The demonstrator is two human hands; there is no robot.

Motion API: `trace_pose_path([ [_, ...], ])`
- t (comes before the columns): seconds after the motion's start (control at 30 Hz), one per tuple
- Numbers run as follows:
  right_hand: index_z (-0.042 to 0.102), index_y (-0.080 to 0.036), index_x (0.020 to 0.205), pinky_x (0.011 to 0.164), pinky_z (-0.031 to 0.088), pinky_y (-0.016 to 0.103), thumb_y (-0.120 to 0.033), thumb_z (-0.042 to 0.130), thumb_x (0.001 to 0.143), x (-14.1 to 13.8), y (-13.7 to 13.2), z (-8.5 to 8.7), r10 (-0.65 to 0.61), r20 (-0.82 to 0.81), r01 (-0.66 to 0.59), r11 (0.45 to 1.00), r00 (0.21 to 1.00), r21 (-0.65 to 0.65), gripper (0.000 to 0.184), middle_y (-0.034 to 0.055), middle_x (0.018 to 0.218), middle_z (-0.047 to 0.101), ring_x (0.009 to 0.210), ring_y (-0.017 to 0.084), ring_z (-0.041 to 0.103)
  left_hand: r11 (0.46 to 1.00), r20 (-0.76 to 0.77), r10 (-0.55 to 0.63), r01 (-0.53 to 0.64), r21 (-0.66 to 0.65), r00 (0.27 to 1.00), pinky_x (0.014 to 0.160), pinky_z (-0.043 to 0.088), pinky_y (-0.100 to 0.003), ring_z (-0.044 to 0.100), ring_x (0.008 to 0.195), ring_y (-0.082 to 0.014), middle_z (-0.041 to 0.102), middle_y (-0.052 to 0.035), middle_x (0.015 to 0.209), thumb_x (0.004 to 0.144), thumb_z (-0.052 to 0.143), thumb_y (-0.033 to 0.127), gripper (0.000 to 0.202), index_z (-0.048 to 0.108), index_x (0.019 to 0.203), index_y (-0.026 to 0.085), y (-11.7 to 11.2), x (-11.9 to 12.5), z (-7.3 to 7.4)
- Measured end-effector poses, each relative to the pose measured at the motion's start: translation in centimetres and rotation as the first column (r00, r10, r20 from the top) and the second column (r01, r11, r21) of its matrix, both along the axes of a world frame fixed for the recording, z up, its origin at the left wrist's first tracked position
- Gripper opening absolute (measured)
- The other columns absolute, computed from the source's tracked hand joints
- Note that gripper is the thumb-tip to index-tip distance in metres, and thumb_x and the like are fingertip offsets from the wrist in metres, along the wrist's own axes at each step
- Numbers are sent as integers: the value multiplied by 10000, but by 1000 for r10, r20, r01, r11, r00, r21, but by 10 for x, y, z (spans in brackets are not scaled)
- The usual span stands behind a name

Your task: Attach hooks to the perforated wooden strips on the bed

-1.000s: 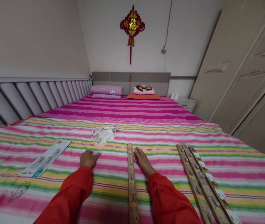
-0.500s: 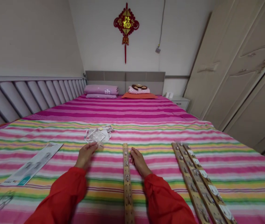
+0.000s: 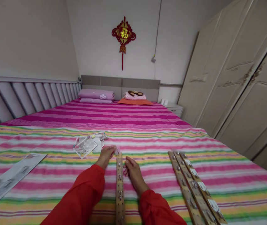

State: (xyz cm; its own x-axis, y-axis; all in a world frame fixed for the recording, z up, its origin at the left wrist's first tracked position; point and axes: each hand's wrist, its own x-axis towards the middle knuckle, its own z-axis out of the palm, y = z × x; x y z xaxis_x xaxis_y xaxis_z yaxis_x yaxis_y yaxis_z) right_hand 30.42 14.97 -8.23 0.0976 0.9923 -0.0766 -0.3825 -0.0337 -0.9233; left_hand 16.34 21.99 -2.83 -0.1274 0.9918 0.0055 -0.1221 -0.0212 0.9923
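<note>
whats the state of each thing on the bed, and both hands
middle wooden strip: lying flat on bed
left hand: pinching small clear piece at strip's far end
right hand: open, fingertips at strip's right edge
clear packets: loose heap, untouched
side strips: flat, side by side
wardrobe doors: shut

Soft, even light is falling everywhere, casting barely any shadows. The wide lens is bending the wardrobe point(image 3: 241, 78) and blurring the bed's point(image 3: 147, 137) near corners.

Gold character "福" on the red wall hanging point(image 3: 123, 33)
</note>
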Motion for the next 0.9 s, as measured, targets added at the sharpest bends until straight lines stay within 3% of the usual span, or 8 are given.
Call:
trace_pose_path([
  [0.13, 579, -121, 1169, 345, 322, 219, -419, 653, 668, -4, 6, 0, -26, 49, 26, 1000, 998, -4, 588, -39, 574, 574, 347, 88, 457, 999, 31, -4, 5, -34, 1000, 495, 386, -218, 489, 464, -79, 595, 6, 489, 404, 788, 331, 296, 638, 562, 131, 6, 6, -7],
  [0.23, 606, -146, 1184, 390, 379, 240, -429, 615, 710, -7, 11, -1, -45, 152, 36, 997, 987, 63, 552, -13, 626, 607, 403, 107, 483, 999, 47, -4, 6, -45, 999, 530, 401, -231, 500, 485, -85, 608, 4, 504, 375, 793, 311, 306, 646, 569, 125, 10, 7, -11],
  [0.33, 678, -182, 1112, 604, 494, 294, -418, 598, 737, -7, 15, -2, -135, 297, 71, 974, 945, 216, 451, 48, 805, 675, 668, 180, 609, 999, 63, -7, 10, -49, 998, 554, 411, -245, 509, 499, -93, 606, 5, 502, 337, 800, 300, 321, 642, 554, 124, 13, 7, -15],
  [0.4, 702, -202, 1083, 755, 493, 328, -402, 578, 761, -7, 16, -3, -190, 379, 73, 951, 906, 302, 398, 67, 907, 684, 835, 215, 616, 998, 72, -10, 14, -54, 997, 566, 418, -252, 515, 509, -99, 604, 7, 498, 314, 805, 286, 324, 638, 541, 126, 15, 7, -18],
  [0.5, 695, -228, 1105, 829, 473, 350, -385, 543, 797, -6, 15, -3, -199, 443, 49, 944, 874, 327, 378, 68, 954, 684, 893, 226, 609, 998, 80, -14, 19, -65, 997, 576, 424, -254, 520, 519, -101, 605, 10, 505, 313, 807, 271, 320, 641, 545, 128, 15, 6, -20],
  [0.77, 702, -252, 1088, 817, 479, 350, -379, 554, 813, -6, 12, -2, -204, 440, 46, 938, 875, 344, 337, 54, 938, 688, 877, 220, 609, 996, 96, 1, 7, -87, 995, 556, 415, -244, 521, 516, -99, 608, 9, 517, 329, 802, 225, 292, 623, 538, 126, 10, 9, -16],
  [0.9, 674, -194, 1124, 594, 484, 293, -421, 613, 766, -7, 13, -5, -143, 294, 80, 973, 945, 216, 429, 30, 738, 675, 612, 166, 584, 993, 139, 51, -35, -116, 989, 504, 380, -213, 492, 480, -77, 570, 35, 486, 396, 794, 233, 273, 613, 573, 131, 7, 7, -8],
])
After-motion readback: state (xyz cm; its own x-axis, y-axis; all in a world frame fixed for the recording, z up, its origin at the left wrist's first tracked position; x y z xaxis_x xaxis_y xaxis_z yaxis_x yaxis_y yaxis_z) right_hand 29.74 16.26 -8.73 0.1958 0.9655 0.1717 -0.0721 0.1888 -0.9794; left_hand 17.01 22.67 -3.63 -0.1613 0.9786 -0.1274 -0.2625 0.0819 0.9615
